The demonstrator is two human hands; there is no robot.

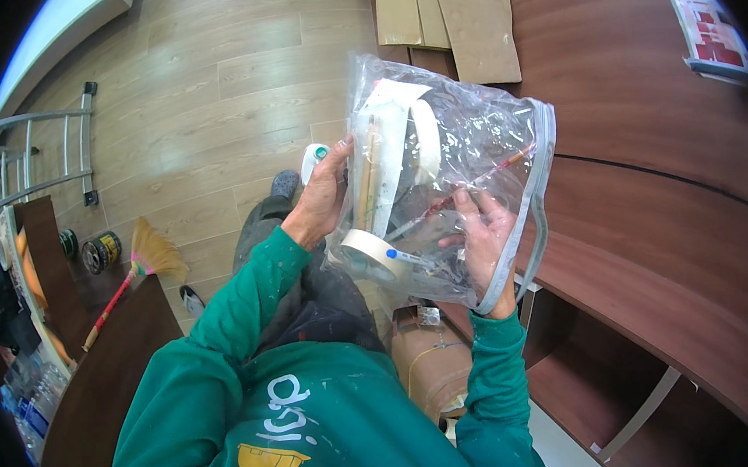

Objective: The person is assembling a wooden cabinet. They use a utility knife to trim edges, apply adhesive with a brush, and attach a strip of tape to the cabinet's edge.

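A clear plastic zip bag [475, 116] is held up in front of me. My left hand [323, 198] grips its left edge, fingers closed. Through the opening on the right, my right hand [486, 240] reaches inside, its fingers apart and seen through the plastic. Near those fingertips lies a slim stick with a red patterned handle [505, 163]. The bag also contains a roll of cream masking tape [359, 242], another tape roll [427, 141] standing on edge, folded white paper [395, 113], light wooden sticks [369, 168] and a white pen with a blue end [404, 256].
Brown wood panels [644, 98] fill the right side, with cardboard pieces [471, 19] at the top. A cardboard box [432, 361] sits below the bag. At left are an aluminium ladder [86, 142], a straw broom [151, 251] and a tin [101, 252]. A white bottle [311, 162] stands beside my foot.
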